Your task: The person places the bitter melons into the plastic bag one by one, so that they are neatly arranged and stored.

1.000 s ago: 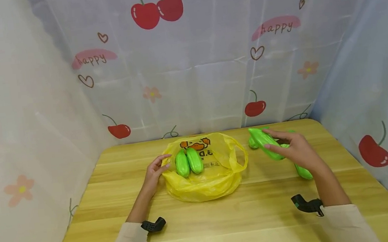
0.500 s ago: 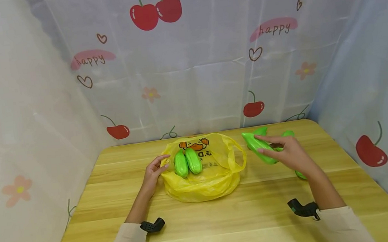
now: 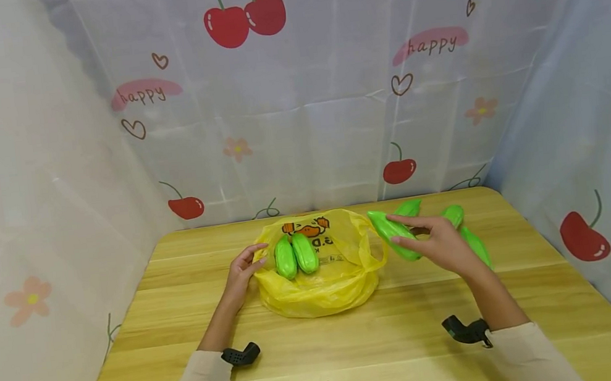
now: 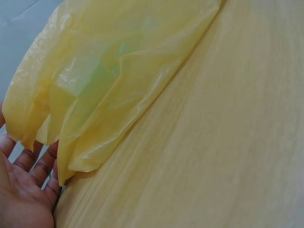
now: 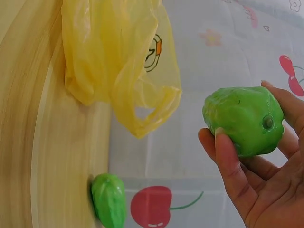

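A yellow plastic bag (image 3: 319, 301) with a printed duck stands open on the table. Inside it lie two glossy green bitter melons (image 3: 305, 254), side by side. My left hand (image 3: 244, 272) holds the bag's left rim, its fingers partly hidden behind the film in the left wrist view. My right hand (image 3: 439, 243) grips another bitter melon (image 5: 242, 118) between thumb and fingers, raised just right of the bag's right handle (image 3: 377, 251). The melon is ridged and bumpy, with a small stem end facing the right wrist camera.
Beyond the right hand, several more bitter melons lie on the wooden table (image 3: 323, 362): one at the back (image 3: 409, 207), others farther right (image 3: 476, 247). A white curtain (image 3: 328, 144) printed with cherries encloses the table at the back and sides.
My right hand has carried its bitter melon leftward to beside the bag's handle, uncovering the melons at the right. My left hand stays at the bag's rim.
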Available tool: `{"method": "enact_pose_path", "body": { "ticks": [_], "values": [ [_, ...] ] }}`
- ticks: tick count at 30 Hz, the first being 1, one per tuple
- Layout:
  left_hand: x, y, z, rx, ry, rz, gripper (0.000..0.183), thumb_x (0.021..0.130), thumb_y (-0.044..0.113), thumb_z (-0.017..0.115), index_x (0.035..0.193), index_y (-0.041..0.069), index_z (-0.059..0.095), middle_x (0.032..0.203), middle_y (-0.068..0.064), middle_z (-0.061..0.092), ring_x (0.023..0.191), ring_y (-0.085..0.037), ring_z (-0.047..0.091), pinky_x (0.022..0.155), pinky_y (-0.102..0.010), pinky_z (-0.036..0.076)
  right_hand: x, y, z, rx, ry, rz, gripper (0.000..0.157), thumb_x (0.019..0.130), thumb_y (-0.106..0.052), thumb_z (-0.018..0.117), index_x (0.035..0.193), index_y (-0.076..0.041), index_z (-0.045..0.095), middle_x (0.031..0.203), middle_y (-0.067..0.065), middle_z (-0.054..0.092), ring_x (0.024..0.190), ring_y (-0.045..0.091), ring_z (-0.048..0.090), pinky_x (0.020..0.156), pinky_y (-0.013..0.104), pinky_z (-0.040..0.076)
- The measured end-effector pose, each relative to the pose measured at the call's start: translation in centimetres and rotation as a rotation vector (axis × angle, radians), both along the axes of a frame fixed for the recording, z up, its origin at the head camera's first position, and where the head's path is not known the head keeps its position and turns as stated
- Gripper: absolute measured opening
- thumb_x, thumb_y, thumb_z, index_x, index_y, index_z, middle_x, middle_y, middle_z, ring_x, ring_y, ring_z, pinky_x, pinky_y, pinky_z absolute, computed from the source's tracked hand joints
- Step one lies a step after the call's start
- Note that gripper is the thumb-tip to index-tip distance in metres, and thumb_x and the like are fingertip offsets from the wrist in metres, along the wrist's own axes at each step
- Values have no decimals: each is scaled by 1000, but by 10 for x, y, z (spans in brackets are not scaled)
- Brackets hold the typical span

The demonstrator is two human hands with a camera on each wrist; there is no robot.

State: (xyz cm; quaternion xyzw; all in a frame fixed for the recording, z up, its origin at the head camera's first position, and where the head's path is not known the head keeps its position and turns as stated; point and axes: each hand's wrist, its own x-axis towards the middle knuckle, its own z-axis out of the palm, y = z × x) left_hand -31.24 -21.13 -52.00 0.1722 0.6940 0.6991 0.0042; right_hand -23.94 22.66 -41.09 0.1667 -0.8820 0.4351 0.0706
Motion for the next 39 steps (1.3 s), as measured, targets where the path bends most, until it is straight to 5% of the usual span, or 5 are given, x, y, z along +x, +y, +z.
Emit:
{"method": "enact_pose_path", "body": {
  "ticks": [7,12,21,39],
  "values": [
    [0,-1,1,-1,-4,3,43,101,2,59,140,-13,50,148,-30,46,137,-25,43,102,-19,41,-3,-14,0,-69,-9,54,49,93,-29,76,140,-21,64,139,10,62,116,32,64,69,29,48],
    [-3,-2,-4,-8,-8,9,43,101,3,59,141,-11,51,148,-28,47,137,-22,44,103,-19,41,-6,-23,-5,-91,-21,74,49,93,-29,76,140,-21,64,138,8,63,116,29,64,82,30,54],
    [-19,-5,-28,4,8,23,42,102,6,60,141,-7,53,148,-26,47,136,-25,44,101,-20,42,-12,-39,-14,-89,-46,87,50,95,-34,73,142,-23,62,141,6,61,125,30,59,99,53,49],
    [-18,-6,-29,16,25,26,41,100,13,64,138,-2,58,147,-20,51,143,-28,39,108,-20,36,-24,-79,-20,-82,-42,91,49,95,-28,74,141,-16,63,140,11,62,115,30,62,89,45,53]
  ]
}}
